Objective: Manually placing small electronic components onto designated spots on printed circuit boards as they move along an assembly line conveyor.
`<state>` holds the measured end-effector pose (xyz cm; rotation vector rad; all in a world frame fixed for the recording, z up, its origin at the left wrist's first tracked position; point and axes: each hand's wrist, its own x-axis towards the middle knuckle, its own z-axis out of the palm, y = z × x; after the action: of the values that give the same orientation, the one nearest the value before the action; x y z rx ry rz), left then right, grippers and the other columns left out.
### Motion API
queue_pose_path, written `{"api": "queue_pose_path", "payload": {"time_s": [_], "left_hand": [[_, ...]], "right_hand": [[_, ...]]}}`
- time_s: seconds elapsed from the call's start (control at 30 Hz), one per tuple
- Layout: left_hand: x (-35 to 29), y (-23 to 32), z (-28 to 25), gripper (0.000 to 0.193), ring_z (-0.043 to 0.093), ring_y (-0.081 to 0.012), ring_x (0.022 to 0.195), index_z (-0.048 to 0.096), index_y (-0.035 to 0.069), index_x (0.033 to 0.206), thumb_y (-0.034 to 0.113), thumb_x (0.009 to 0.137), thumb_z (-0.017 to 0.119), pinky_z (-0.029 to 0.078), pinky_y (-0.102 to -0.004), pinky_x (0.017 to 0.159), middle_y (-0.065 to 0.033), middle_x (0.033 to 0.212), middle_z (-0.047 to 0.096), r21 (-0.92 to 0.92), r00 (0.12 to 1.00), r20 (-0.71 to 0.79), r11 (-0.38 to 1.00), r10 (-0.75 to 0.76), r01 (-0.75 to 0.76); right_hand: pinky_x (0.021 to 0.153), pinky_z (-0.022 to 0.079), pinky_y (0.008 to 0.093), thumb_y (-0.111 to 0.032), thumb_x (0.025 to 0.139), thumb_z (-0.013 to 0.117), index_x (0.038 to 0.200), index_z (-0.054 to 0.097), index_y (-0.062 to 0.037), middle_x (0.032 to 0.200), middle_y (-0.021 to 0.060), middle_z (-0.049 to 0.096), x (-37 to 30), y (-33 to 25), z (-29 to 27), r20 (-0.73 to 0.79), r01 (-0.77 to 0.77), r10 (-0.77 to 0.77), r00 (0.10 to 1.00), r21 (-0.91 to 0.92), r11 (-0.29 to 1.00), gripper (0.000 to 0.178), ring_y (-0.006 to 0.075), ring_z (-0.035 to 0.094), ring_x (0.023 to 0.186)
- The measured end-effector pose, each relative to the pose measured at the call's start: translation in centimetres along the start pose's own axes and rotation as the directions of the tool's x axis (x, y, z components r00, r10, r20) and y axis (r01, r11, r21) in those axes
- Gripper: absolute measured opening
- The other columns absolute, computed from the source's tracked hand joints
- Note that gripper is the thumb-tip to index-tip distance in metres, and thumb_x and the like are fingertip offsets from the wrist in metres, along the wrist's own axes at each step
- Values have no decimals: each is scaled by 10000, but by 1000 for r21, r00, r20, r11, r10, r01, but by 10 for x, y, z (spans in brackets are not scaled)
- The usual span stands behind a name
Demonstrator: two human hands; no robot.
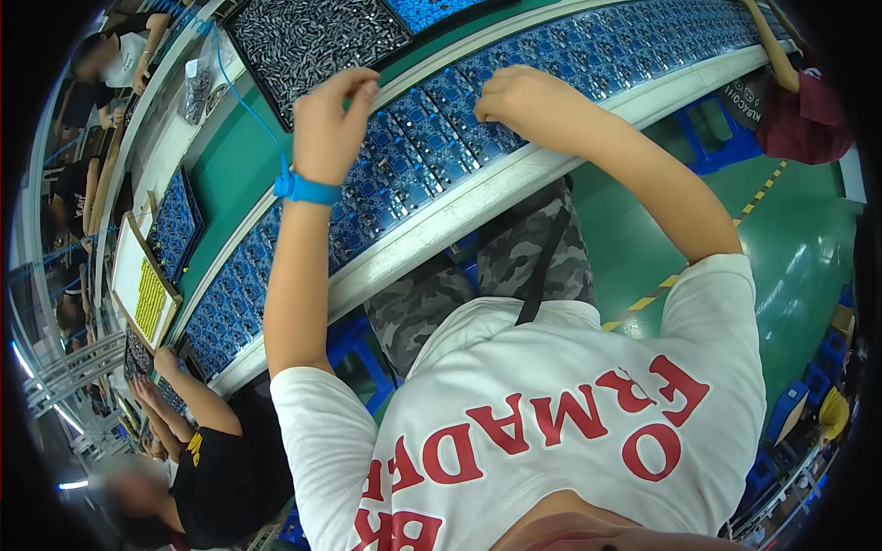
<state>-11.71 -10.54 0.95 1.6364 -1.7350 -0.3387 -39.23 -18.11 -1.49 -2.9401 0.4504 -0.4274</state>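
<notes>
Blue boards (427,147) partly behind right hand (533,103)

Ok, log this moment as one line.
left hand: beside small dark parts, hold unclear | right hand: over blue circuit boards, fingers curled, hold unclear | left wrist: blue band

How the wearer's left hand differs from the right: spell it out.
The left hand has a blue wrist strap below it; the right hand has none.
The left hand overlaps the edge of the heap of small dark parts in this view; the right hand shows against the blue circuit boards.
The left hand's fingers reach rightward, the right hand's leftward.
Both are ungloved.
</notes>
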Motion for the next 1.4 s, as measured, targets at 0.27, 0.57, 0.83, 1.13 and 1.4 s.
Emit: {"api": "queue_pose_path", "payload": {"time_s": [0.27, 0.57, 0.83, 1.13, 1.4], "left_hand": [[-19, 15, 15, 187, 675, -121, 902, 740, 10, 1099, 119, 962, 674, 526, -284, 811, -59, 974, 755, -381, 930, 365, 904, -46, 194], [-26, 12, 22, 189, 668, -131, 893, 740, 6, 1092, 133, 967, 679, 522, -267, 806, -58, 995, 749, -375, 930, 364, 905, -58, 203], [-26, 56, 49, 89, 594, -224, 963, 757, 110, 958, 161, 892, 725, 406, -376, 901, -32, 939, 682, 50, 879, 355, 932, 318, -358], [-24, 69, 71, 70, 530, -249, 976, 748, 180, 900, 180, 830, 754, 345, -424, 893, -4, 961, 617, 200, 806, 390, 813, 446, -547], [-40, 57, 59, 77, 532, -257, 1009, 741, 177, 903, 172, 828, 755, 347, -441, 909, -3, 979, 622, 308, 840, 360, 799, 405, -517]], "right_hand": [[896, 516, 390, -62, 826, 626, 886, 714, -47, 848, 92, 673, 2, 0, 4, -51, -1, 5, 999, 73, 997, 108, 285, 651, 957], [836, 542, 421, -99, 881, 668, 918, 732, -37, 967, 127, 729, 23, 0, -28, 182, -206, 184, 966, 113, 972, 96, 317, 686, 931], [776, 547, 485, -204, 838, 635, 889, 768, -55, 868, 209, 714, 93, 104, 7, -342, -334, 431, 835, 309, 891, 206, 405, 683, 846], [759, 537, 513, -203, 795, 641, 832, 756, -75, 845, 207, 706, 126, 174, 95, -331, -192, 418, 846, 542, 818, 176, 402, 676, 830], [778, 517, 513, -192, 852, 628, 823, 718, -43, 847, 195, 694, 109, 95, 43, -561, -175, 486, 670, 517, 838, 176, 406, 660, 846]]}}
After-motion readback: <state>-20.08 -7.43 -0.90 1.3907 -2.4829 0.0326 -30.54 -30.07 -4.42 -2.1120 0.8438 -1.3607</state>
